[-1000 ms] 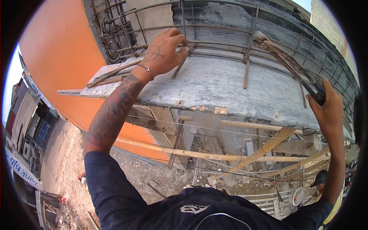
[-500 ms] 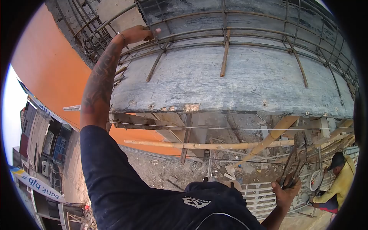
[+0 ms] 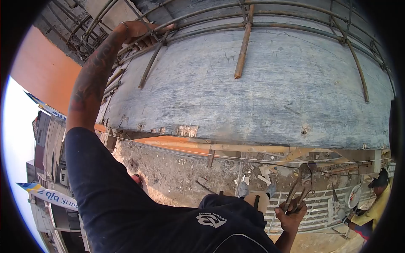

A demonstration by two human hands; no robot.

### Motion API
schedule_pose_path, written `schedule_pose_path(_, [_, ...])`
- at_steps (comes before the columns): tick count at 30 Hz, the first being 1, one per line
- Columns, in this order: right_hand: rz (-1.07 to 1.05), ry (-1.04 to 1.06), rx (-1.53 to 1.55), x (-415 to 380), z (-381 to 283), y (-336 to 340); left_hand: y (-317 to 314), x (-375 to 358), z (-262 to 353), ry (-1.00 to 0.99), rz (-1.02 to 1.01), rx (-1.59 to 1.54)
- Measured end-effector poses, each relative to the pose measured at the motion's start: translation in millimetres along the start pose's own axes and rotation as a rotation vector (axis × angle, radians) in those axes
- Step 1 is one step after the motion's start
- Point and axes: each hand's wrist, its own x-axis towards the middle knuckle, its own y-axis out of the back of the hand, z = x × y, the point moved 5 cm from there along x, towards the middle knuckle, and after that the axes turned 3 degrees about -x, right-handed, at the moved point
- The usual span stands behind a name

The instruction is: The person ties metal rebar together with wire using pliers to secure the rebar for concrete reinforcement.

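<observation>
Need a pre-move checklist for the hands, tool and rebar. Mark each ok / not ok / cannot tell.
1. Tool in right hand: ok, held by its handles.
2. Left hand at the rebar: ok, up among the bars at the left.
3. Left hand's grip firm: cannot tell, its fingers are partly hidden by the bars.
4. Tool at the rebar: not ok, it is held low, apart from the bars.
5. Area below free of people: not ok, a person in yellow is at lower right.
6. Tool's jaws shut: cannot tell, too small to judge.
</observation>
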Motion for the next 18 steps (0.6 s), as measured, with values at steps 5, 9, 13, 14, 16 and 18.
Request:
schedule_pose_path(5, [-0.053,0.264,-0.255,9.3,13.3,0.4,-2.2,-12.2,20.5,0.065,0.001,0.131])
schedule_pose_path(9, [-0.183,0.162,-0.153,20.4,4.0,-24.5,-11.3,-27.7,26.1,0.004,0.093,0.124])
schedule_pose_path(13, [-0.046,0.13,-0.194,10.1,16.0,-16.1,-16.0,-26.6,36.4,-0.097,0.098,0.071])
schedule_pose_path(14, [0.128,0.05,-0.081,9.3,16.5,-11.7,-12.8,-22.7,37.1,-0.114,0.124,0.054])
schedule_pose_path(16, [-0.14,0.298,-0.367,1.0,33.9,9.8,-15.8,-32.9,41.5,-0.1,0.077,0.058])
schedule_pose_path(18, [0.037,0.01,0.039,1.2,45.3,14.5,-15.8,-33.5,45.0,-0.091,0.032,0.083])
